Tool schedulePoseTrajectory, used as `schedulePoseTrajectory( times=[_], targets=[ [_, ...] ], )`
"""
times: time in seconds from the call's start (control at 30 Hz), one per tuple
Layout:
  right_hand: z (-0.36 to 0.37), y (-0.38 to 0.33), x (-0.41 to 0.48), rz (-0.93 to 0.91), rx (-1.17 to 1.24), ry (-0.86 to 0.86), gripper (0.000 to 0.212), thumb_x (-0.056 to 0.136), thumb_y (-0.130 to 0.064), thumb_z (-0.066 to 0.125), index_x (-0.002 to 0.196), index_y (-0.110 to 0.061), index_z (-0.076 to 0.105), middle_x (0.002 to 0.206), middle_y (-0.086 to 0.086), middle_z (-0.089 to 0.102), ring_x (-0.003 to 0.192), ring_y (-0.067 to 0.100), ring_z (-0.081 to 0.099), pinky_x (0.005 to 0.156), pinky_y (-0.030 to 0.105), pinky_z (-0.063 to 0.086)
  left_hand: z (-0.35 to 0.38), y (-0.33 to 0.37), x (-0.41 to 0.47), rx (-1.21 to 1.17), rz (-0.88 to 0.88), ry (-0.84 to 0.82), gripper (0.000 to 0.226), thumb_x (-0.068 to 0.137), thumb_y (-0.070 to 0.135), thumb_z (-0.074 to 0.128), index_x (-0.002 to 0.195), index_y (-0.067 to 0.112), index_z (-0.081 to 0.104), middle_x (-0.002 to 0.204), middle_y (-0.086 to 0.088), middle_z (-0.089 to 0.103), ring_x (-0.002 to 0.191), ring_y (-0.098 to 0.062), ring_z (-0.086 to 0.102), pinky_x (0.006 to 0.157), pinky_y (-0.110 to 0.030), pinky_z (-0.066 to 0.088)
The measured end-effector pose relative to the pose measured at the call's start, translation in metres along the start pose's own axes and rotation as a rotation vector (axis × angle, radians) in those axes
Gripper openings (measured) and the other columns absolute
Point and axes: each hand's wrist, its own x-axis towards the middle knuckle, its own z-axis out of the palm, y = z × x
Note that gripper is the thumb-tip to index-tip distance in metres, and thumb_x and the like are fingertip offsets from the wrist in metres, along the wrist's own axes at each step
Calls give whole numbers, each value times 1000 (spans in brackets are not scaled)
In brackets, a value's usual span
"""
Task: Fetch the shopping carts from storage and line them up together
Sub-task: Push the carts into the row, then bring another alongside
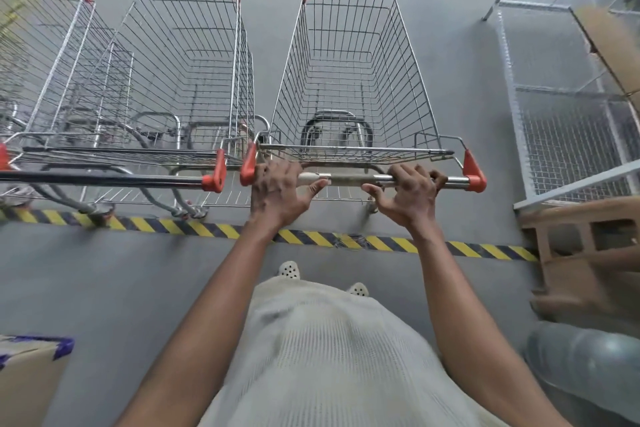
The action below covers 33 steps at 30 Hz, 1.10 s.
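A wire shopping cart [349, 80] with red corner caps stands straight ahead of me on the grey floor. My left hand [277, 191] grips the left end of its metal handle bar [353, 179], and my right hand [408, 194] grips the bar further right. Close beside it on the left stands a second cart [180, 73], their handles nearly level and their red end caps almost touching. A third cart [45, 55] sits at the far left, partly cut off by the frame edge.
A yellow-and-black striped line [311, 237] crosses the floor just behind the carts' rear wheels. A wire mesh cage [561, 135] and wooden pallet [581, 253] stand at the right. A cardboard box [27, 378] sits at lower left, a large water bottle [588, 364] at lower right.
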Motion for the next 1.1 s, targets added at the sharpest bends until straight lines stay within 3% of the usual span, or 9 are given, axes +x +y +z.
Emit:
schedulePoseTrajectory(
  times=[0.17, 0.37, 0.5, 0.77, 0.87, 0.97, 1.1],
  targets=[
    [4, -7, -1, 18, -15, -24, 54, 78, -81, 53, 78, -27, 53, 77, -16, 46, 83, 23, 55, 83, 43, 25, -3, -7, 0, 21, 9, -13, 71, 90, 83, 27, 94, 22, 63, 94, -1, 61, 83, -18, 45, 89, -41, 37],
    [7, -11, -7, 13, 3, 13, 52, 79, -79, 57, 82, -28, 55, 78, -19, 44, 83, 22, 54, 82, 45, 28, -5, -12, -4, 28, 48, 43, 62, 92, 77, 41, 93, 20, 64, 94, -2, 64, 86, -22, 54, 85, -40, 37],
    [6, -15, -11, 25, -19, 10, 57, 79, -83, 54, 81, -26, 59, 76, -19, 42, 81, 20, 53, 82, 38, 19, -6, -13, -9, 6, 49, 50, 59, 92, 76, 45, 91, 20, 64, 93, 0, 64, 85, -23, 54, 84, -40, 35],
    [5, -20, -16, 30, -6, -3, 54, 80, -81, 56, 81, -27, 58, 75, -19, 43, 82, 20, 53, 80, 36, 17, -12, -14, -14, -17, 16, -14, 65, 91, 80, 38, 96, 21, 64, 98, -1, 63, 92, -22, 52, 89, -39, 34],
    [4, -19, -15, 31, -2, -11, 53, 79, -79, 59, 81, -26, 59, 75, -18, 44, 83, 21, 54, 81, 37, 17, -17, -7, -18, -111, -69, 33, 54, 92, 69, 53, 101, 18, 68, 102, -5, 62, 101, -24, 51, 93, -36, 32],
    [5, -19, -14, 39, -4, -20, 55, 79, -80, 58, 80, -26, 58, 76, -18, 44, 84, 22, 54, 83, 39, 20, -26, 2, -37, -132, -127, 284, 32, 90, 46, 65, 101, 17, 73, 101, -6, 66, 102, -26, 56, 100, -36, 33],
    [9, -17, -14, 41, -12, -4, 54, 80, -79, 61, 81, -25, 61, 77, -18, 45, 86, 23, 54, 87, 42, 22, -25, 10, -55, -114, 40, 292, 28, 94, 30, 60, 117, 16, 69, 117, -7, 66, 114, -28, 55, 100, -43, 38]
  ],
)
